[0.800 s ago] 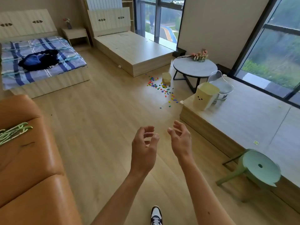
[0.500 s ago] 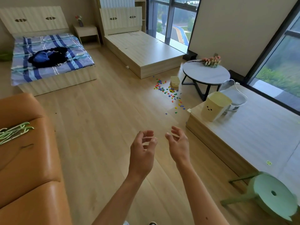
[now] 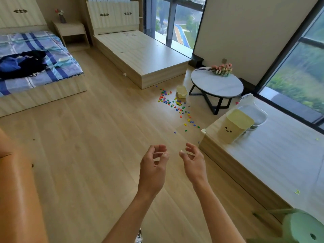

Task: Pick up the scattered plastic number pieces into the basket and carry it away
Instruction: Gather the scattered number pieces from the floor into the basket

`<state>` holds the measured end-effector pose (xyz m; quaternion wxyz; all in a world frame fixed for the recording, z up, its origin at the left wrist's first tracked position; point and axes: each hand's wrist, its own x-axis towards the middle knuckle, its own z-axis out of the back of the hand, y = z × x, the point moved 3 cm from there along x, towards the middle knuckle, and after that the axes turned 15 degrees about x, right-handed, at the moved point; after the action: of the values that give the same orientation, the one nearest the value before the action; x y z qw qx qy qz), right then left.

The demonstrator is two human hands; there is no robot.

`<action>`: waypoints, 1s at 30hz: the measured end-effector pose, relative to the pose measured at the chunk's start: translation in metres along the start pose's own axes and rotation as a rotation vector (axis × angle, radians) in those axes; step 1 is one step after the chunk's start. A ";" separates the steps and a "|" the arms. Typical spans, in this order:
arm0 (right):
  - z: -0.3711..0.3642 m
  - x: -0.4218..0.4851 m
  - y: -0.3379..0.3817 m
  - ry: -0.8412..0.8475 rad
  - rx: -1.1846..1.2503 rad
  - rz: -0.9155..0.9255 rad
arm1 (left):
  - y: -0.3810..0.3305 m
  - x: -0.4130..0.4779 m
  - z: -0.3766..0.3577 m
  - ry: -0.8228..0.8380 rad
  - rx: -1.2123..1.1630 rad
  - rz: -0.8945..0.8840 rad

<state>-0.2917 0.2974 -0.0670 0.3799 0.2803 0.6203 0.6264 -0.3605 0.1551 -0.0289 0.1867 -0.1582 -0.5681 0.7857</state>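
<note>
1. Left hand (image 3: 154,166) is seen lower centre of frame, fingers loosely curled, thumb close to fingertips, nothing held.
2. Right hand (image 3: 193,163) is seen just right of it, fingers relaxed and slightly bent, nothing held; the hands are apart, not touching.
3. Both forearms are raised over bare wooden floor (image 3: 98,137).
4. Number pieces (image 3: 164,97) are scattered on the floor at centre right of frame, well above the hands, in a loose trail running down and right.
5. Basket (image 3: 181,92), small and pale yellow, is stood upright on the floor at the upper end of the trail, just left of the round table (image 3: 217,83).
6. Flowers (image 3: 221,69) are laid at the table's far edge.
7. A yellow bin (image 3: 235,126) with a dotted face is set on the raised platform (image 3: 263,160), right of frame, with a white tub (image 3: 254,113) behind it.
8. A green stool (image 3: 301,228) is seen lower right, an orange sofa (image 3: 17,199) lower left.
9. A striped bed (image 3: 52,67) with dark clothing (image 3: 22,64) on it is seen upper left.
</note>
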 end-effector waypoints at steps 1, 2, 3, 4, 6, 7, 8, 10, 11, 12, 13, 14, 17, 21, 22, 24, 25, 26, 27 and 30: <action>-0.007 0.011 0.004 -0.016 0.000 -0.005 | -0.001 0.015 0.004 0.005 -0.004 0.004; -0.012 0.018 0.009 -0.033 0.007 -0.008 | -0.003 0.027 0.008 0.008 -0.007 0.005; -0.024 0.031 0.014 -0.047 0.022 -0.006 | -0.004 0.047 0.015 0.017 -0.005 -0.007; -0.036 0.045 0.019 -0.059 0.026 -0.001 | -0.006 0.065 0.021 0.030 -0.001 -0.026; -0.056 0.067 0.023 -0.082 0.032 -0.013 | -0.006 0.098 0.030 0.048 -0.006 -0.013; -0.066 0.077 0.025 -0.087 0.040 -0.027 | -0.006 0.113 0.035 0.046 -0.012 -0.009; -0.075 0.088 0.025 -0.083 0.043 -0.029 | -0.006 0.127 0.039 0.040 -0.011 -0.019; -0.095 0.112 0.028 -0.078 0.037 -0.036 | -0.003 0.156 0.044 0.042 0.008 -0.020; -0.104 0.125 0.028 -0.076 0.039 -0.043 | -0.001 0.170 0.046 0.044 0.014 -0.013; -0.116 0.143 0.026 -0.071 0.043 -0.049 | 0.003 0.189 0.047 0.045 0.015 -0.004; -0.123 0.153 0.026 -0.067 0.046 -0.049 | 0.004 0.199 0.048 0.047 0.016 0.007; -0.132 0.167 0.025 -0.063 0.044 -0.047 | 0.007 0.213 0.049 0.050 0.016 0.016; -0.163 0.223 0.019 -0.051 0.047 -0.046 | 0.016 0.266 0.048 0.067 0.040 0.015; -0.204 0.311 0.016 -0.055 0.085 -0.071 | 0.020 0.353 0.042 0.101 0.106 0.007; -0.215 0.332 0.017 -0.054 0.089 -0.086 | 0.019 0.375 0.042 0.108 0.120 0.012; -0.234 0.368 0.021 -0.049 0.101 -0.106 | 0.016 0.418 0.043 0.107 0.139 0.007; -0.244 0.385 0.024 -0.039 0.103 -0.107 | 0.013 0.440 0.045 0.100 0.143 -0.001; -0.254 0.403 0.028 -0.026 0.100 -0.106 | 0.010 0.460 0.046 0.092 0.138 -0.007; -0.262 0.420 0.033 -0.020 0.096 -0.106 | 0.007 0.480 0.045 0.089 0.127 -0.007; -0.282 0.461 0.047 -0.028 0.082 -0.099 | -0.002 0.527 0.044 0.091 0.090 0.002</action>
<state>-0.7856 0.5207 -0.0969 0.4072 0.2733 0.6532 0.5769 -0.8440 0.3684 -0.0332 0.2186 -0.1856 -0.5230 0.8027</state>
